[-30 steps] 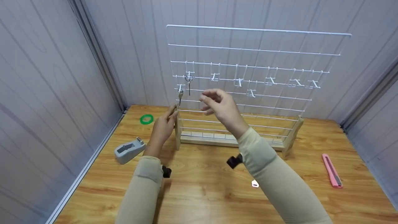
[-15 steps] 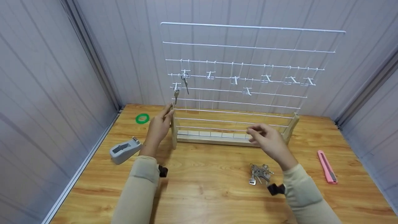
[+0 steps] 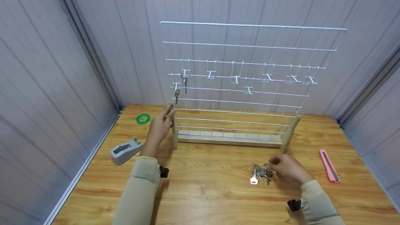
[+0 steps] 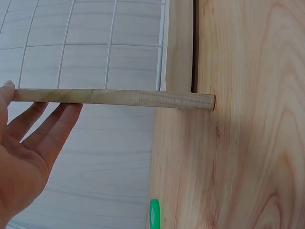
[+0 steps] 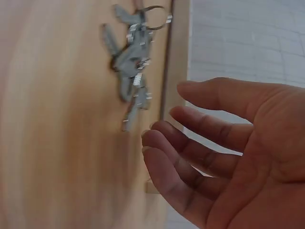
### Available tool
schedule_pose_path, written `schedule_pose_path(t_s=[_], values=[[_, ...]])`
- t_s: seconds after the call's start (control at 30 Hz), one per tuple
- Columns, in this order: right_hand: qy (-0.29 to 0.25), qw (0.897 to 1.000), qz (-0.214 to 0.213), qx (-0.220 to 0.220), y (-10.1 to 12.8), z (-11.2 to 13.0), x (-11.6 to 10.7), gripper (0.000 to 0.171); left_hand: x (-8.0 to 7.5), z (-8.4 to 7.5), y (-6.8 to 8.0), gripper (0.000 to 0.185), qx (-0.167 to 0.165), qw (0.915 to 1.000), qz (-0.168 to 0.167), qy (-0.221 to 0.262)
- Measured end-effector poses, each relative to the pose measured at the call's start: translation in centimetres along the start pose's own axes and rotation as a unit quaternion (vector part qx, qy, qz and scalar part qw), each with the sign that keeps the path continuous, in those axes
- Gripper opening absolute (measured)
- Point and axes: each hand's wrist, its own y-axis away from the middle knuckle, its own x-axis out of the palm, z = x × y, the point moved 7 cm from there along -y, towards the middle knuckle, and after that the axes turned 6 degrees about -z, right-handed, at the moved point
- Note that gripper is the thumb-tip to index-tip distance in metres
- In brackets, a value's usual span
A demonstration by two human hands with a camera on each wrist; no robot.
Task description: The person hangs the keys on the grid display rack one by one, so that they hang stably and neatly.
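A white wire grid rack point(image 3: 234, 103) on a wooden base point(image 3: 229, 141) stands at the back. My left hand point(image 3: 160, 128) grips its left wooden upright point(image 4: 114, 97), thumb on one side and fingers on the other. A heap of metal keys with rings point(image 3: 262, 173) lies on the table at the front right. Just right of it is my right hand point(image 3: 289, 168), fingers loosely bent with nothing between them; in the right wrist view they are apart from the keys point(image 5: 133, 62). One key point(image 3: 186, 85) and another key point(image 3: 177, 96) hang from hooks at the grid's left.
Several bare white hooks point(image 3: 248, 90) sit along the grid. On the left of the wooden table point(image 3: 200, 193) are a grey tape dispenser point(image 3: 125, 151) and a green tape roll point(image 3: 138, 119). A pink utility knife point(image 3: 329, 165) lies at the right. Panelled walls point(image 3: 40, 93) enclose the table.
My right hand has moved away from the hooks, down and to the right, to beside the key heap. The left hand has stayed on the upright. The hanging ring key has swung slightly.
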Motion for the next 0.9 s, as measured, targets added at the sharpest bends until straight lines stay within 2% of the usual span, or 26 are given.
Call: schedule_pose_path(t_s=[0.3,0.5,0.67,0.9], values=[[-0.021,0.999,-0.009,0.042,-0.8,-0.9,1.4,0.025,0.0,0.0,0.1,0.052,0.004,0.9999,-0.004,-0.011],[-0.035,0.998,-0.012,0.055,-1.1,-1.0,1.8,0.018,-0.1,-0.1,0.0,0.050,0.011,0.9997,-0.006,-0.020],[-0.043,0.998,-0.009,0.050,-1.4,-1.0,1.9,0.016,-0.1,-0.2,0.0,0.050,0.010,0.9997,-0.006,-0.019],[-0.059,0.998,0.010,0.021,-1.7,-1.2,2.1,0.014,-0.1,-0.3,0.0,0.051,0.007,0.9996,-0.011,-0.024]])
